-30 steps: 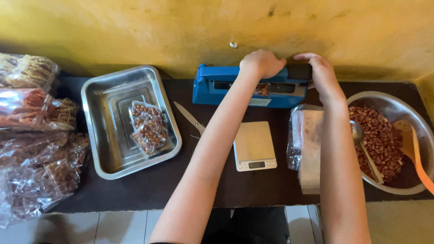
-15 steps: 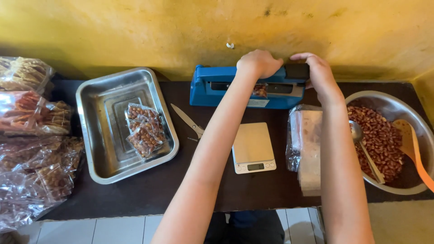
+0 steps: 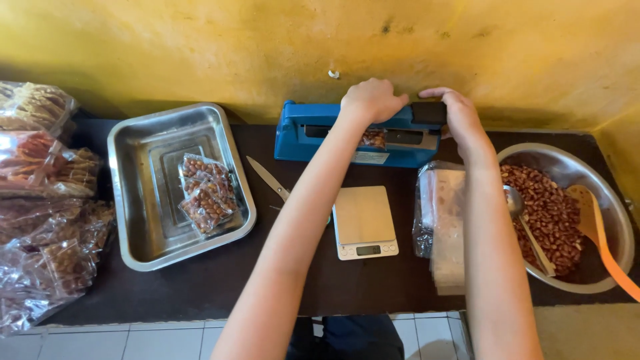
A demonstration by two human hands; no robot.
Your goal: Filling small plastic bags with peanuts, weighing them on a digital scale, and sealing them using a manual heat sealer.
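Observation:
A blue heat sealer stands against the yellow wall at the back of the dark table. My left hand rests on top of its arm, fingers curled over it. My right hand grips the black handle at the sealer's right end. A small clear bag of peanuts sits in the sealer under my left hand, mostly hidden. In front of the sealer lies a small digital scale.
A steel tray at the left holds a few sealed peanut bags. Scissors lie beside it. A stack of empty clear bags sits right of the scale. A steel bowl of peanuts holds a spoon and orange spatula. Packed snack bags pile at far left.
Both hands stay on the sealer. The view has shifted slightly, with the sealer and tray sitting a little further left and lower in frame than before.

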